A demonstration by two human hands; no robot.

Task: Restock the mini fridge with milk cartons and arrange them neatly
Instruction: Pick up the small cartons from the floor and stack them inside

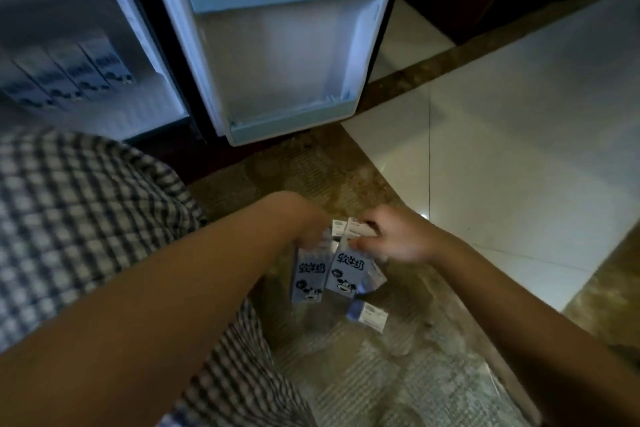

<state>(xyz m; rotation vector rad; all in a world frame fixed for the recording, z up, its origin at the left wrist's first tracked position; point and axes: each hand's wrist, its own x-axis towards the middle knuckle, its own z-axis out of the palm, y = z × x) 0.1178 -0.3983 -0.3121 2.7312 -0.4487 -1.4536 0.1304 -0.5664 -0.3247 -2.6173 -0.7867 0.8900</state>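
Observation:
Two white-and-blue milk cartons with a cartoon cow stand side by side low in the middle of the head view. My left hand (308, 229) grips the top of the left carton (308, 279). My right hand (398, 236) pinches the top of the right carton (346, 270). More cartons lie behind them (356, 227), and one lies on its side just below (369, 314). The mini fridge (104, 107) stands open at the upper left, with several cartons (69, 76) lined up in a row inside it.
The open fridge door (284, 45) hangs in the upper middle with its shelves bare. Crinkled clear plastic wrap (398, 374) lies on the patterned floor under the cartons. Pale glossy tiles (502, 166) spread to the right. My checked shorts (79, 218) fill the left.

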